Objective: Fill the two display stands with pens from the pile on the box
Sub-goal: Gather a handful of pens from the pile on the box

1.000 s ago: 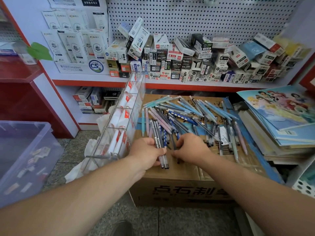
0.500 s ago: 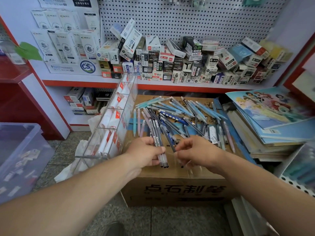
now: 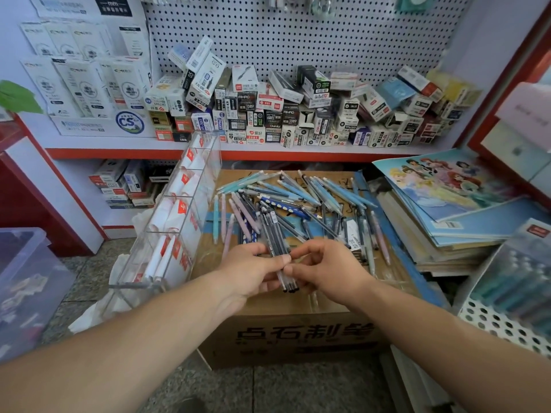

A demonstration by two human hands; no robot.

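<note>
over the box [image 3: 298,332], pens [image 3: 275,236] (both hands [image 3: 247,272] [image 3: 331,272])

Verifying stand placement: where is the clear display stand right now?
Head view, left of centre: the clear display stand stands beside the left edge of the cardboard box, left of the pen pile and the left hand holding a pen bundle.

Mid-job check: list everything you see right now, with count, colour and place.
loose pens: many, blue, pink and dark, piled on the box top
dark pen bundle: one, black-blue, held over the box's near edge
cardboard box: one, brown, on the floor, centre
display stand: one, clear, left of the box, white pens inside
small cartons: many, mixed, on the shelf behind
notebooks: one stack, blue covers, right of the box
plastic bin: one, clear, far left
left hand: grips the bundle
right hand: pinches the bundle
</note>
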